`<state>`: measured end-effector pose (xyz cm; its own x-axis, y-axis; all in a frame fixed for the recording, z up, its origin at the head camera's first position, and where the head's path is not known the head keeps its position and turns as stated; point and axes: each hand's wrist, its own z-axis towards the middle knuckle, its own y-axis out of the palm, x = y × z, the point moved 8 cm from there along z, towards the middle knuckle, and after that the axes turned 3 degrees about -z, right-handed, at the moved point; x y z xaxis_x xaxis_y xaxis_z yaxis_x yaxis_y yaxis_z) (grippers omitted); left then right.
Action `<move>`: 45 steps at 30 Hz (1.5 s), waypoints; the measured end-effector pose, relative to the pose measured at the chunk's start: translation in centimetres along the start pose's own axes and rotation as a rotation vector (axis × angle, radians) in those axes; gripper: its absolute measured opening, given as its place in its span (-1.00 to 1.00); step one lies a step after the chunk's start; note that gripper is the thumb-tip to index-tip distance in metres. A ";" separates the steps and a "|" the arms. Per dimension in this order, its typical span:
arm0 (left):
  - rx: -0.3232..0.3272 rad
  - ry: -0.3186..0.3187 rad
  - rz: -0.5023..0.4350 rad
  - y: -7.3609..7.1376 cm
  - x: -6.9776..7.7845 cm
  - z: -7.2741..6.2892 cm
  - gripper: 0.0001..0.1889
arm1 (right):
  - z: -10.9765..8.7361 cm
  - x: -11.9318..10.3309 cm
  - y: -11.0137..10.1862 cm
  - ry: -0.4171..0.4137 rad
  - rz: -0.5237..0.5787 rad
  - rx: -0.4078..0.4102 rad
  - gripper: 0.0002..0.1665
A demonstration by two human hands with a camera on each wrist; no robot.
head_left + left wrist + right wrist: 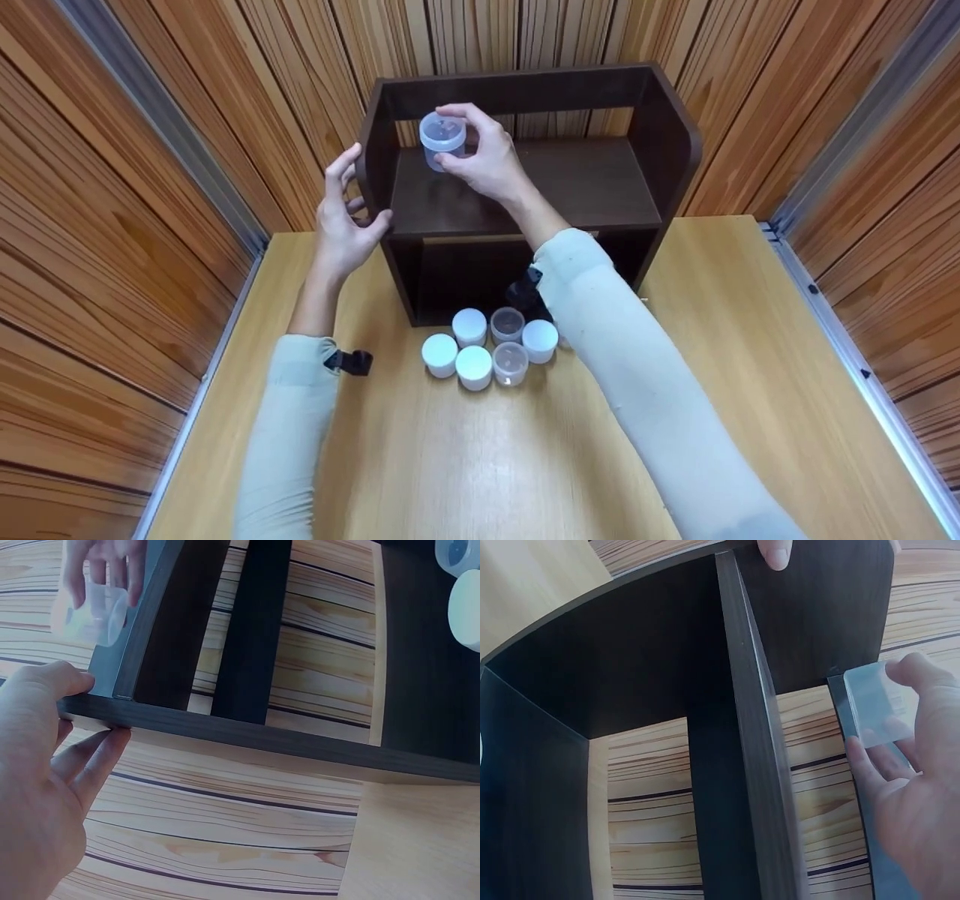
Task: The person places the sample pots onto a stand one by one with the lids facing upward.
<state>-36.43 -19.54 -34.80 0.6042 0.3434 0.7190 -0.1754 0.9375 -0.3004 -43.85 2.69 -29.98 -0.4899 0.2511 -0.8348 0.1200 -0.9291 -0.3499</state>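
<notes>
A dark brown two-level shelf (585, 184) stands on the wooden table. My right hand (491, 159) holds a clear plastic jar (442, 133) above the left part of its upper board, thumb and fingers around the jar's side. The jar is see-through, with a translucent rim facing up; it also shows in the right wrist view as a pale jar (868, 706) beside the shelf's back rail. My left hand (345, 225) grips the front edge of the shelf's left side panel (255, 736), thumb on the inner face and fingers on the outer face.
In front of the shelf stand several white-lidded jars (473, 367) and clear jars (511, 365) in a close group. Another jar is partly hidden by the right sleeve (637, 352). Wood-panelled walls (105, 225) enclose the table (450, 472) at the back and sides.
</notes>
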 end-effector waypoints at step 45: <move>-0.025 -0.005 -0.015 0.9 0.4 0.2 -0.11 | -0.7 4.0 1.6 0.161 -0.059 0.035 -0.37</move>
<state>-36.50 -18.56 -34.69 0.6023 0.3300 0.7269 -0.1468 0.9408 -0.3054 -44.97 2.37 -34.16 -0.3501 0.3434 -0.8715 0.0633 -0.9196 -0.3878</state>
